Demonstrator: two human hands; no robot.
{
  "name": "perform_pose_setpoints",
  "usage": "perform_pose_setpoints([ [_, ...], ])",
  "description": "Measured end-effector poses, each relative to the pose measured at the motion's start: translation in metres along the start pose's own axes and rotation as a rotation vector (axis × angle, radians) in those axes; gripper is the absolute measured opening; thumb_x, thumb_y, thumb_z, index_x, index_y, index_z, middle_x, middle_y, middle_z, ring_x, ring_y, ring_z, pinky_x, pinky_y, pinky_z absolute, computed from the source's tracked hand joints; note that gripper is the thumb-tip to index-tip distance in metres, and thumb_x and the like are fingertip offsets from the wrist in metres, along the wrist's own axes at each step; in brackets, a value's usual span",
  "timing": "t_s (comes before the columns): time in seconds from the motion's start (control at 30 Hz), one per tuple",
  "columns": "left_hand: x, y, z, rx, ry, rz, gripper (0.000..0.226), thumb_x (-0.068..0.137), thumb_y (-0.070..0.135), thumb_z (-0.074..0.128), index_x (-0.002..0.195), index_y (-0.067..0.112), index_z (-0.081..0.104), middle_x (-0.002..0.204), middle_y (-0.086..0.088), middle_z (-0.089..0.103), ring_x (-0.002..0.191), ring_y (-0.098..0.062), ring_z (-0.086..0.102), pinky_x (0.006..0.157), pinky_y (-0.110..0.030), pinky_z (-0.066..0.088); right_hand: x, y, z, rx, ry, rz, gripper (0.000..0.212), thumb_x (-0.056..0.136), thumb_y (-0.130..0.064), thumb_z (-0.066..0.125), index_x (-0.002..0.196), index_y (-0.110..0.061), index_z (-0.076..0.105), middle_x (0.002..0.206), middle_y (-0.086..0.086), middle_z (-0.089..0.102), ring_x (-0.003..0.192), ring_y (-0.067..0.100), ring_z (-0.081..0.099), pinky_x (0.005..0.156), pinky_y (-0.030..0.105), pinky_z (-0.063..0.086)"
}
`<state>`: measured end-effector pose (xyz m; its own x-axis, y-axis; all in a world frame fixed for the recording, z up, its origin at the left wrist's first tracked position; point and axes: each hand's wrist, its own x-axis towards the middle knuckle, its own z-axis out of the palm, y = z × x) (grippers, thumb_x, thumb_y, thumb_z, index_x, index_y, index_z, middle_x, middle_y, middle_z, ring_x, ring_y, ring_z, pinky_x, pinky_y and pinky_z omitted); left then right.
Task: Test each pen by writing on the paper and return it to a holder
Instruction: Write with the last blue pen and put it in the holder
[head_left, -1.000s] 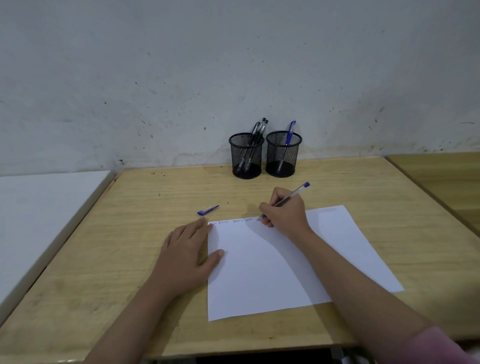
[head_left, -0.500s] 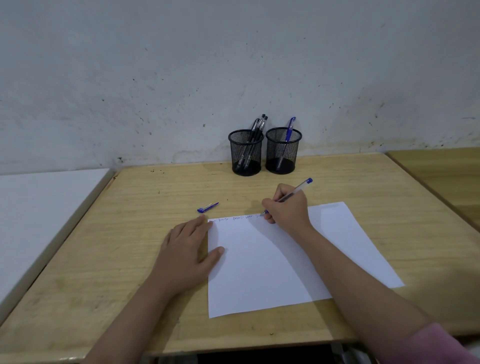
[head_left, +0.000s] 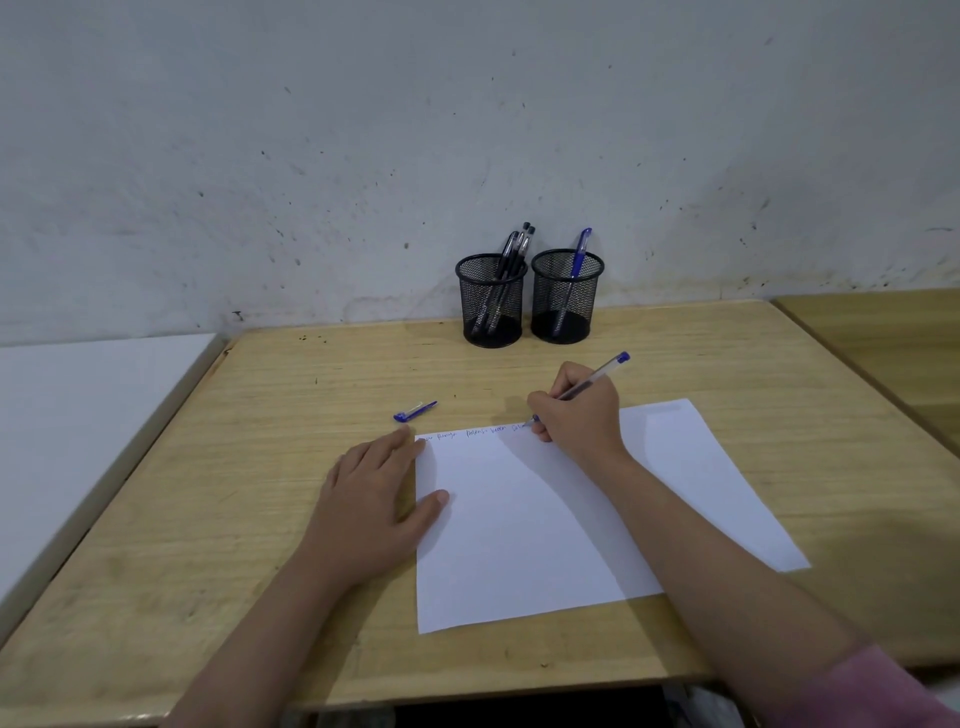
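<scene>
A white sheet of paper (head_left: 545, 525) lies on the wooden desk (head_left: 260, 467), with a line of small blue writing along its top edge. My right hand (head_left: 582, 415) grips a clear blue pen (head_left: 597, 376), whose tip touches the paper at the end of the writing. My left hand (head_left: 374, 493) rests flat, fingers spread, on the sheet's left edge. A blue pen cap (head_left: 414, 411) lies on the desk just above the paper's top left corner. Two black mesh holders stand by the wall: the left holder (head_left: 491, 301) has several dark pens, the right holder (head_left: 566, 296) one blue pen.
A white tabletop (head_left: 78, 431) adjoins the desk on the left, and another wooden desk (head_left: 883, 338) stands at the right. A stained grey wall runs right behind the holders.
My right hand has shifted slightly right along the top line, and the writing has grown longer. My left hand stays put on the paper.
</scene>
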<state>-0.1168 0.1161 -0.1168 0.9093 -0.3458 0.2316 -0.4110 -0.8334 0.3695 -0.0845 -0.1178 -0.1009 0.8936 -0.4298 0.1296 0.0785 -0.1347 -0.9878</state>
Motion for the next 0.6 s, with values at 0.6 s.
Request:
perform_pose_setpoints([
  [0.6, 0.0004, -0.0005, 0.0004, -0.014, 0.013, 0.004, 0.071, 0.071, 0.067, 0.035, 0.131, 0.03, 0.044, 0.142, 0.012, 0.04, 0.129, -0.012, 0.034, 0.109, -0.041, 0.029, -0.0006, -0.0014, -0.0003, -0.005, 0.057, 0.011, 0.036, 0.07, 0.011, 0.055, 0.054, -0.012, 0.033, 0.051, 0.01, 0.04, 0.037, 0.023, 0.051, 0.041, 0.024, 0.039],
])
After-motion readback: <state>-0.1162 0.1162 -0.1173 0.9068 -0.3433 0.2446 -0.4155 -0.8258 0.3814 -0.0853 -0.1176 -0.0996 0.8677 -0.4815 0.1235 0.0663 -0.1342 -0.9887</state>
